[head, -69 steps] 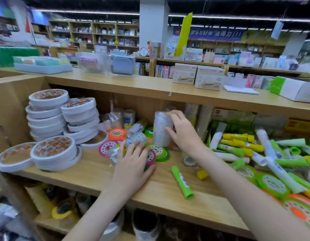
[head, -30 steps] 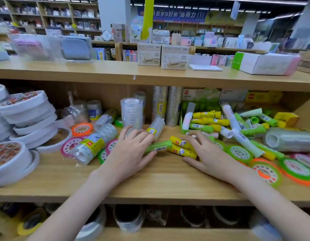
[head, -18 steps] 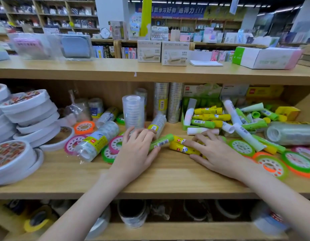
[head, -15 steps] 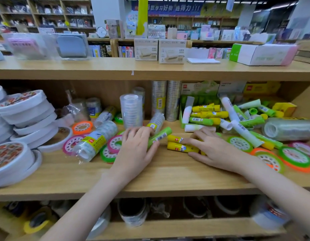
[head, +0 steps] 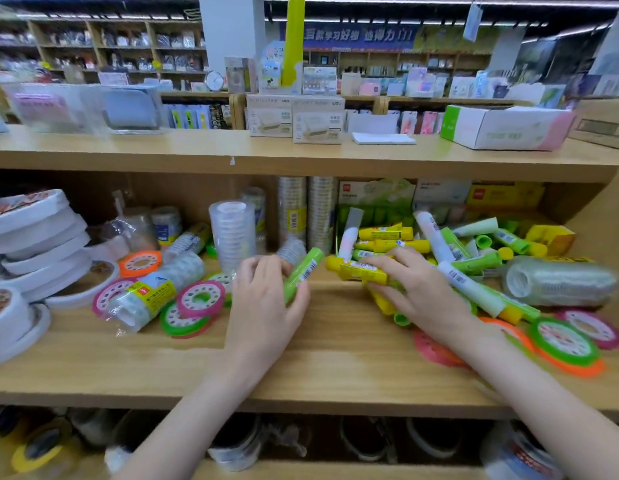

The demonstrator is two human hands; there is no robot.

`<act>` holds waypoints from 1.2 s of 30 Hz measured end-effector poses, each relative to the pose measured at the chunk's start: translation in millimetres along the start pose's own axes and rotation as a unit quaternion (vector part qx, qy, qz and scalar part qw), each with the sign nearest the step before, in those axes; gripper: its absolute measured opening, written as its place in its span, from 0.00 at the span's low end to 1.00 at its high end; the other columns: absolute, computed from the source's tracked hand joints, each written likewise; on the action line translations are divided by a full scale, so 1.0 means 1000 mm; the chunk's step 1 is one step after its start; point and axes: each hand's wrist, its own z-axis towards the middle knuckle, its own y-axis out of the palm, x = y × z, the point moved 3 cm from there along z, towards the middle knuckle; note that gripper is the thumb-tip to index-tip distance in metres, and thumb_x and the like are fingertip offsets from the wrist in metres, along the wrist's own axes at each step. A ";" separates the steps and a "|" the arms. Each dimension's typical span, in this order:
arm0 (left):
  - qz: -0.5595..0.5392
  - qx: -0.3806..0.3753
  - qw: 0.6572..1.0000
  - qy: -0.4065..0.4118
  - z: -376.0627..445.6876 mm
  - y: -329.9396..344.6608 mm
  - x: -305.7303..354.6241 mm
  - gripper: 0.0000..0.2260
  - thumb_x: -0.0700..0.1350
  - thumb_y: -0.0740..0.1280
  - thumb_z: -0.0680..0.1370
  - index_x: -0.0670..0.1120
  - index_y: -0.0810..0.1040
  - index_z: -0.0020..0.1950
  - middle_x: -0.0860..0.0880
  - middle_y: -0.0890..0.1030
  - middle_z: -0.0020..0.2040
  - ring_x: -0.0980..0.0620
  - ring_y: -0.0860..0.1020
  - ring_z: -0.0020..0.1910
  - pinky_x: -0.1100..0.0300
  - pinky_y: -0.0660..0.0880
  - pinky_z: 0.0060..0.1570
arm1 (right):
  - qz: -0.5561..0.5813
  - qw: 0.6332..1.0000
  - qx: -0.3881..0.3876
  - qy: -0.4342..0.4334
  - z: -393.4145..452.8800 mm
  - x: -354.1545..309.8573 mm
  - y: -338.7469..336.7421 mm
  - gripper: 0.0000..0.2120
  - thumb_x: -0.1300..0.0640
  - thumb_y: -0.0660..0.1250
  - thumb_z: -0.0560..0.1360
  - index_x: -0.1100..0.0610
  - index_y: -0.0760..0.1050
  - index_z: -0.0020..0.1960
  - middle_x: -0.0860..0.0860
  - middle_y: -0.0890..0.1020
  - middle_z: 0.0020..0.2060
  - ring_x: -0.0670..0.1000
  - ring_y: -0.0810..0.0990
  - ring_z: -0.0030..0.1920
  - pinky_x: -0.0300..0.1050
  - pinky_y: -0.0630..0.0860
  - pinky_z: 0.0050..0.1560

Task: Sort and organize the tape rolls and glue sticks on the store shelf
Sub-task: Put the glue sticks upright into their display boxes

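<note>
Nearest to us, under the shelf board [head: 336, 372] we work on, a lower shelf holds tape rolls in shadow, among them a yellow roll [head: 41, 445] at the far left.

On the board itself, our left hand [head: 266, 306] curls its fingers and thumb round a green glue stick [head: 303, 271], which tilts up and away to the right. Our right hand [head: 415, 289] lies with its fingers bent over a cluster of yellow glue sticks [head: 356, 270]; the thumb side pinches one of them, its capped end pointing toward the green stick. The two hands are near each other but apart.

Left of our left hand lie flat tape rings, pink [head: 201, 298] over green [head: 180, 322], and a wrapped sleeve of clear tape rolls [head: 155, 292] on its side, with an orange ring [head: 140, 263] just behind it. Further left, wide white tape rolls [head: 34, 237] stand in stacks. Right of our right hand, flat rings in green, orange and pink [head: 564, 344] spread toward the shelf's side wall, and a large clear sleeve of tape [head: 557, 280] lies above them.

Behind the hands, an upright stack of clear rolls [head: 232, 233] stands, then two tall columns of tape [head: 308, 213] against the back. To their right, a jumble of green, yellow and white glue sticks [head: 457, 244] fills the corner before green and yellow boxes.

On the top of the shelf unit [head: 197, 150] sit small cartons [head: 294, 119] and a white box with green and pink ends [head: 505, 128]. Beyond, store aisles blur.
</note>
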 end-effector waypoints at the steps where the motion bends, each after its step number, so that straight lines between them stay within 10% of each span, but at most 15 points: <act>1: -0.028 -0.006 0.999 -0.024 -0.001 0.004 0.009 0.13 0.53 0.60 0.74 0.43 0.72 0.45 0.48 0.75 0.43 0.48 0.68 0.49 0.59 0.63 0.47 | 0.005 1.000 0.007 0.015 -0.004 0.005 -0.005 0.20 0.47 0.58 0.74 0.56 0.76 0.59 0.54 0.76 0.43 0.53 0.72 0.47 0.41 0.67 0.47; 12: -0.054 -0.146 0.979 -0.132 0.000 0.073 0.090 0.09 0.49 0.61 0.79 0.45 0.65 0.53 0.44 0.73 0.52 0.42 0.70 0.56 0.53 0.63 0.53 | 0.041 0.976 0.159 0.140 -0.048 0.099 -0.089 0.14 0.59 0.67 0.75 0.59 0.75 0.60 0.58 0.75 0.44 0.56 0.72 0.45 0.37 0.64 0.43; 22: 0.012 -0.238 0.965 -0.112 -0.007 0.087 0.105 0.26 0.58 0.61 0.76 0.50 0.61 0.70 0.47 0.63 0.71 0.45 0.63 0.69 0.48 0.61 0.67 | -0.085 0.960 -0.143 0.224 -0.021 0.148 -0.078 0.26 0.44 0.48 0.79 0.52 0.54 0.75 0.57 0.54 0.72 0.55 0.50 0.71 0.55 0.53 0.66; 36: 0.056 -0.224 0.973 -0.024 -0.003 0.088 0.096 0.21 0.52 0.60 0.79 0.61 0.63 0.71 0.50 0.59 0.73 0.45 0.61 0.68 0.51 0.59 0.68 | 0.015 0.999 -0.031 -0.015 -0.058 0.096 -0.089 0.22 0.41 0.55 0.76 0.53 0.76 0.60 0.54 0.74 0.58 0.51 0.67 0.60 0.48 0.64 0.61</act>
